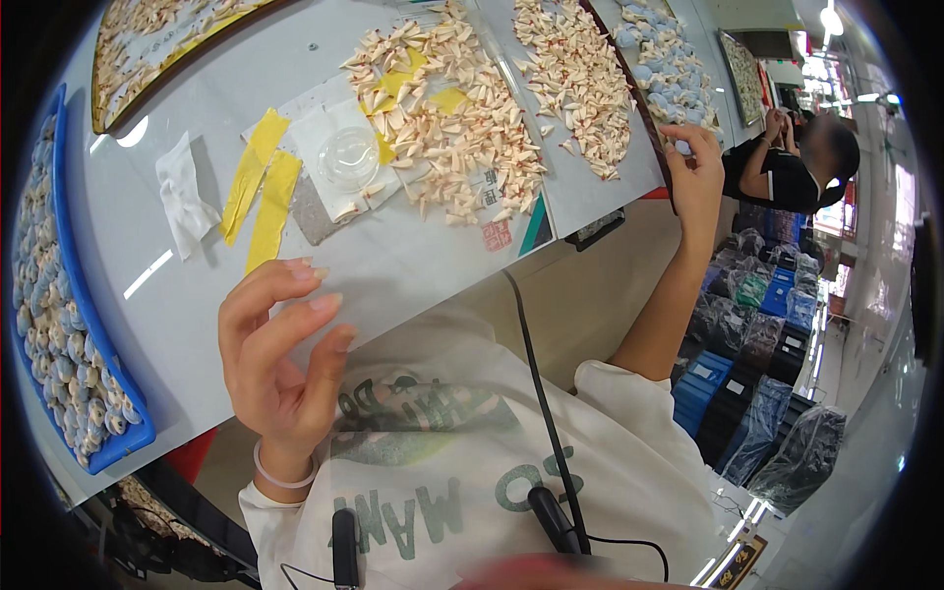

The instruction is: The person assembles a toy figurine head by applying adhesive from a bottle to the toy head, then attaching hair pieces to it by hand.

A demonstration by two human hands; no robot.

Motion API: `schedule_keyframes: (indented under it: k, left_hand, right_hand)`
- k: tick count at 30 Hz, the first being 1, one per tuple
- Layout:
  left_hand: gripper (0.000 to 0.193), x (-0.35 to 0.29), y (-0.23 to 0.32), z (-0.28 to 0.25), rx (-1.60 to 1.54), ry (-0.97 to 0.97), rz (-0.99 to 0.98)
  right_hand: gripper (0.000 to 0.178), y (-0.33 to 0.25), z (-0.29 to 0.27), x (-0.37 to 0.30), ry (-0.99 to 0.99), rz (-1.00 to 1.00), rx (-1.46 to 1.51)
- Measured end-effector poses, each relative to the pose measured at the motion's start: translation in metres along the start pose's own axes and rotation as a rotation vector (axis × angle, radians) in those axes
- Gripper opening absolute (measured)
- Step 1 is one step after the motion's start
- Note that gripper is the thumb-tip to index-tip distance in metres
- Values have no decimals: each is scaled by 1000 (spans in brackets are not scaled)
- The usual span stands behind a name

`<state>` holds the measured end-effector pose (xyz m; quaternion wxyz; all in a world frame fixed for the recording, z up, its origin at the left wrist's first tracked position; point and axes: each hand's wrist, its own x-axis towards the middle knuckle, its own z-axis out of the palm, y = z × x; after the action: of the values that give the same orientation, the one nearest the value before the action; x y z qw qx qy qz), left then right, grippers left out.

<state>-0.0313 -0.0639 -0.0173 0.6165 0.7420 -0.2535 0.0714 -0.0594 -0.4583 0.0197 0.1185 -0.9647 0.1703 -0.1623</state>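
Note:
My right hand (pixel 696 177) reaches to the far right of the table, its thumb and fingers closed around a small pale blue ball (pixel 682 147). Just beyond it lie many similar pale blue pieces (pixel 667 64) in a dark-edged tray. Over the table's near edge, my left hand (pixel 280 354) is raised with bent fingers apart and nothing in them. Ahead of it are two yellow tape strips (pixel 258 177) and a clear round plastic dish (pixel 349 159) on a white sheet. Small cream pointed pieces with reddish tips (pixel 492 138) are heaped right of the dish.
A blue tray (pixel 126 398) of blue-and-cream rounded pieces stands at the left. Another dark-rimmed tray (pixel 147 88) sits at the far left. More cream pieces (pixel 580 84) lie beside the heap. A crumpled white tissue (pixel 185 192) is near the tape. Another person (pixel 801 162) sits at the right.

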Motion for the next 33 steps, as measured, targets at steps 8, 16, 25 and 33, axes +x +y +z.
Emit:
schedule_keyframes:
  k: [8,16,25,33]
  left_hand:
    - [23,-5,6,-99,546,149,48]
    - [45,-29,3,-177,1104,141,-713]
    - [29,-24,-8,-178,946,103,-639]
    - [21,-9,-1,-156,886,139,-472]
  right_hand:
    - [28,1,-12,0,-13,-48,-127]
    - [27,-49,0,6,-17,-129,204]
    - [10,-68,37,21,-85,-213,293]
    - [12,-62,31,14,82,-133,397]
